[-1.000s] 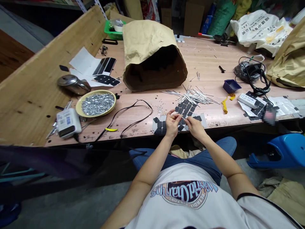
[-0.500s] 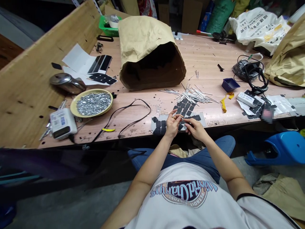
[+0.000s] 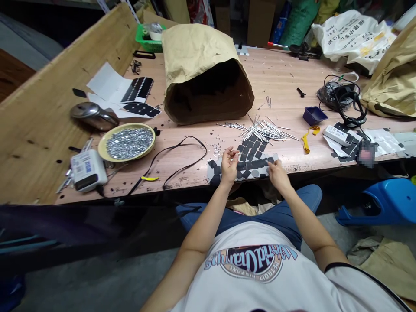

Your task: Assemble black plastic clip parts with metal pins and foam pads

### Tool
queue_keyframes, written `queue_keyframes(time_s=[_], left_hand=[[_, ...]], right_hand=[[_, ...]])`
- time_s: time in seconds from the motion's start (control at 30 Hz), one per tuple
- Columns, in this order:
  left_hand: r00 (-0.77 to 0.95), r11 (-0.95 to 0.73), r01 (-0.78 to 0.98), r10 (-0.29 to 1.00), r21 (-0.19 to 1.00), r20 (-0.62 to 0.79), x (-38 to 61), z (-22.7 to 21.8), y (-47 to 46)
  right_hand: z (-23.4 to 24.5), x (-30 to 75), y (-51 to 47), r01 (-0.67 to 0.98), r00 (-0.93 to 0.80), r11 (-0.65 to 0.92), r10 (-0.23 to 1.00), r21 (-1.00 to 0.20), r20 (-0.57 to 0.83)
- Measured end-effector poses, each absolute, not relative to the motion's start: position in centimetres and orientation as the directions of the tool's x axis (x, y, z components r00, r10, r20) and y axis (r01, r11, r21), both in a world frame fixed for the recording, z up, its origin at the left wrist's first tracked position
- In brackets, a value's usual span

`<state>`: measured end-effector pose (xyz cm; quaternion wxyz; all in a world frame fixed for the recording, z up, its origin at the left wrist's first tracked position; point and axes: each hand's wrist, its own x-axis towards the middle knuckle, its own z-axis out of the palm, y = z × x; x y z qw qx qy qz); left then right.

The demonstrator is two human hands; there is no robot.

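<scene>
My left hand [image 3: 229, 167] is raised over the left part of a grey sheet of dark pads [image 3: 256, 164]. Its thumb and fingers are curled together in a pinch; anything between them is too small to make out. At the sheet's right end, my right hand [image 3: 278, 175] has its fingers closed, the tips against the edge of a dark pad [image 3: 269, 160]. Whether that pad is gripped cannot be seen. Just beyond lies a loose pile of thin silvery rods [image 3: 268, 131]. Tiny metal bits [image 3: 215, 149] are scattered left of the pads.
A large paper sack [image 3: 201, 52] lies with its mouth towards me. On the left are a yellow bowl of small metal pieces [image 3: 130, 143], a white box-shaped device [image 3: 87, 171] and a black strap [image 3: 177, 145]. To the right are a purple tray [image 3: 314, 115] and a yellow band [image 3: 306, 141].
My hands, close together over the sheet before, have parted. The right moved right and down to the sheet's end; the left shifted slightly left. More of the pads now shows between them.
</scene>
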<state>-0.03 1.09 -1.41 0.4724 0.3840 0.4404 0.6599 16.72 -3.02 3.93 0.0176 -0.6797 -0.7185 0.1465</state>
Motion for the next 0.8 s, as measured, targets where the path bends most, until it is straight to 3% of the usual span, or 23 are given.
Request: queue_keyframes(time_s=[0.07, 0.17, 0.33, 0.43, 0.6, 0.73, 0.8], left_hand=[[-0.269, -0.159, -0.269, 0.959, 0.950, 0.084, -0.1, -1.2, 1.1], [-0.269, -0.147, -0.277, 0.961, 0.950, 0.071, -0.1, -0.8, 1.1], [-0.293, -0.144, -0.294, 0.955, 0.945, 0.054, -0.3, -0.2, 1.0], [-0.290, -0.116, -0.303, 0.957, 0.946, 0.024, -0.4, 0.0, 1.0], [-0.269, -0.120, -0.291, 0.962, 0.949, 0.040, -0.3, 0.0, 0.7], [-0.279, -0.101, -0.282, 0.960, 0.954, 0.019, -0.2, 0.1, 0.5], [-0.273, -0.107, -0.284, 0.962, 0.953, 0.027, -0.2, 0.1, 0.5]], right_hand=[[3.8, 16.9, -2.8, 0.966, -0.066, 0.018, 0.982, -0.259, -0.176], [3.1, 17.1, -2.6, 0.898, -0.269, 0.183, 0.948, -0.401, -0.170], [1.9, 17.7, -2.3, 0.905, -0.104, 0.071, 0.993, -0.420, -0.056], [1.5, 17.8, -2.2, 0.849, -0.298, 0.228, 0.951, -0.476, -0.076], [1.9, 18.4, -1.6, 0.873, -0.118, 0.086, 0.992, -0.479, -0.036], [2.1, 17.5, -2.0, 0.706, -0.396, 0.258, 0.916, -0.659, -0.066], [2.1, 17.0, -2.4, 0.629, -0.387, 0.247, 0.922, -0.737, -0.022]])
